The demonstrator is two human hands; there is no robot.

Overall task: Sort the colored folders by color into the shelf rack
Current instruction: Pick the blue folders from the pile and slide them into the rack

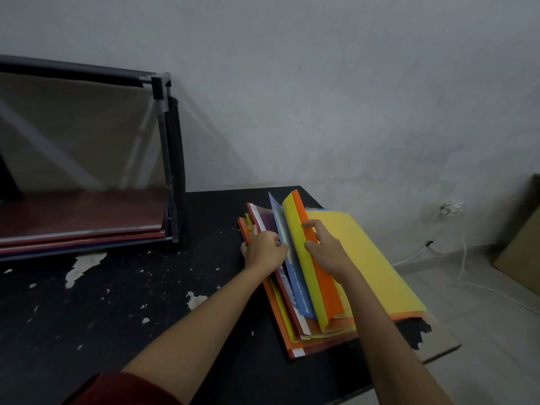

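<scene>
Nearest the viewer, a red sleeve shows at the lower left; two bare forearms reach forward over a black table whose paint is chipped in pale patches; on the table's right part lies the stack of folders, fanned open like a book, with orange and yellow sheets at the bottom and a red one with a white strip at the near corner; the left hand rests at the left of the fan, fingers curled, thumb against the blue folder and fingertips touching the red folder behind it, so that both stand tilted up; the right hand lies just beside it, thumb and curled fingers pinching the edge of the orange folder, which stands raised together with a yellow leaf between blue and orange; to the right a yellow folder lies flat, overhanging the table edge; farther left, well apart from the stack, the shelf rack stands against the wall, a dark frame with clear panels; red folders lie flat on its bottom level, with a blue edge showing beneath them; beyond, a grey wall, a socket with a white cable trailing onto the tiled floor, and a sheet of cardboard leaning at the far right.
</scene>
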